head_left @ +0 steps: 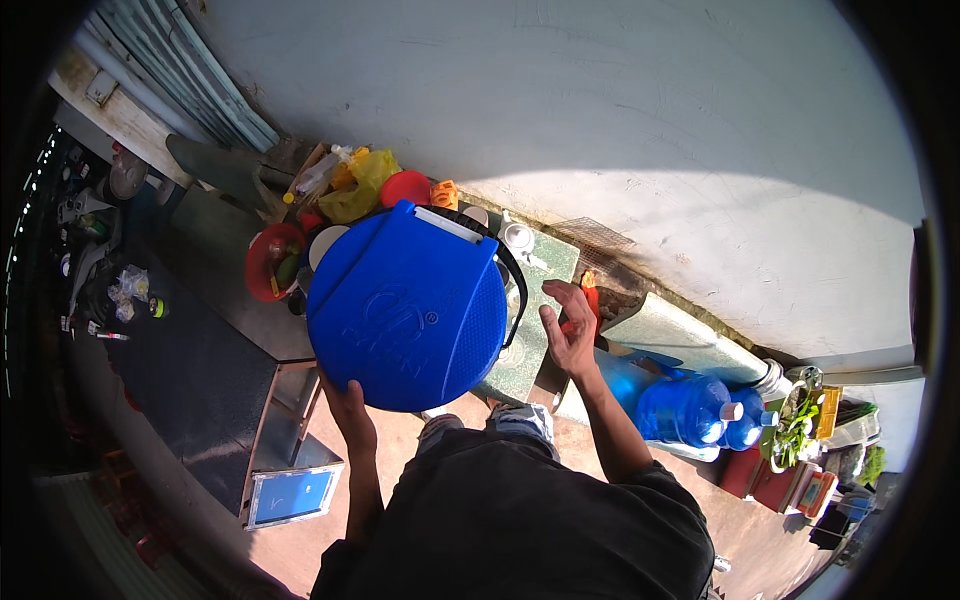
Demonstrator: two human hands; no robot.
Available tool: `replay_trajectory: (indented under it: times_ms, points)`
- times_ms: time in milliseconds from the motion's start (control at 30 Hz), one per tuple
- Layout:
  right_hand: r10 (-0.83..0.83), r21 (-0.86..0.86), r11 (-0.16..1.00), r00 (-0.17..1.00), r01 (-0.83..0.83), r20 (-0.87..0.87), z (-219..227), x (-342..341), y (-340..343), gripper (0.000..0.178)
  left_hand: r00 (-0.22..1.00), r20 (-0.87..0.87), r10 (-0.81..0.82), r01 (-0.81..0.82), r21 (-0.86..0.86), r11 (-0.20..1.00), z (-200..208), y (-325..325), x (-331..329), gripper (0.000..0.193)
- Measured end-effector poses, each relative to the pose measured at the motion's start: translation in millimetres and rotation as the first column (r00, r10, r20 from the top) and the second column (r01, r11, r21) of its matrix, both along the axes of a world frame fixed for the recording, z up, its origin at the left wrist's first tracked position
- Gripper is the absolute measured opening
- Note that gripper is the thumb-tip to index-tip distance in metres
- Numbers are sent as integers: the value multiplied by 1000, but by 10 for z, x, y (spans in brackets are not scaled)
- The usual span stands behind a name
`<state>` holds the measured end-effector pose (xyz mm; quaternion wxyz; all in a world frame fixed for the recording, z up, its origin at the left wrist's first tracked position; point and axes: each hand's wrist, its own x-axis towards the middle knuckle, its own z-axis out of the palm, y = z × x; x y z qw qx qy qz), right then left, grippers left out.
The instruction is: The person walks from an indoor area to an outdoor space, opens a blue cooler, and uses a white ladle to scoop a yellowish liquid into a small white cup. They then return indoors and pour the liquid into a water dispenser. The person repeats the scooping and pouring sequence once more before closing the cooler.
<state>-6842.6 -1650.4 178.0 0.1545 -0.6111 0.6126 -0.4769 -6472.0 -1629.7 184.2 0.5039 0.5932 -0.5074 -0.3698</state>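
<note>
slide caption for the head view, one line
Left hand at the edge of a large blue container, right hand open and empty beside it, blue water jugs at right.

The lidded cooler [410, 310] is before the person, the left hand [352, 418] at its near left edge, the right hand [572, 335] apart to its right. Beyond it, a teapot [517, 237] sits on the table [556, 258]. A basin [256, 265] lies left; water bottles [685, 412] lie right, past the right hand. A wall [650, 110] stands behind.
</note>
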Motion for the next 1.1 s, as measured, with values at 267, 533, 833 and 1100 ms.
replay_trajectory:
  times_ms: [267,533,833,1100]
  points:
    - [-249,598,784,967,167,56,-2798,-1043,-1415,57,970,-135,203,-172,212,962,-49,420,-45,81]
    - [-288,706,693,842,-146,457,-3528,-945,-1853,59,934,39,356,-343,387,856,-150,1320,-205,81]
    - [-230,529,838,790,-136,568,-3059,-1216,-1502,52,882,83,464,-448,453,771,-462,2049,-171,86]
    - [-531,581,796,658,171,534,-2521,-1424,331,42,835,68,545,-489,544,681,-900,3085,219,99]
